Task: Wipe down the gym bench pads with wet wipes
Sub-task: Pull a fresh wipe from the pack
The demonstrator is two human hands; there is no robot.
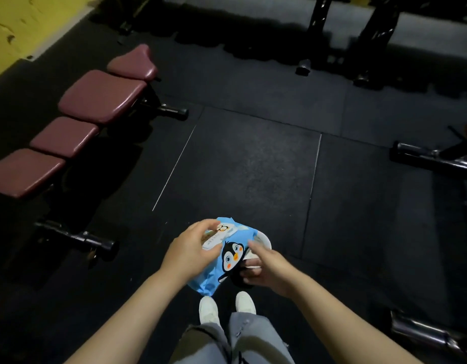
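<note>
A blue pack of wet wipes (228, 258) with a penguin picture is held in front of me, above my white shoes. My left hand (190, 252) grips the pack's left side, its fingers curled over the top near the label flap. My right hand (263, 269) holds the pack's right side, where a white lid or wipe (262, 241) shows; its forefinger points toward the penguin. The gym benches with maroon pads (101, 97) stand at the left, well away from both hands.
Black rubber floor tiles lie ahead. Black bench feet (77, 239) stick out at the left. Dark machine frames stand at the back (332, 30) and at the right (431, 158). A yellow wall (22, 24) is at the far left.
</note>
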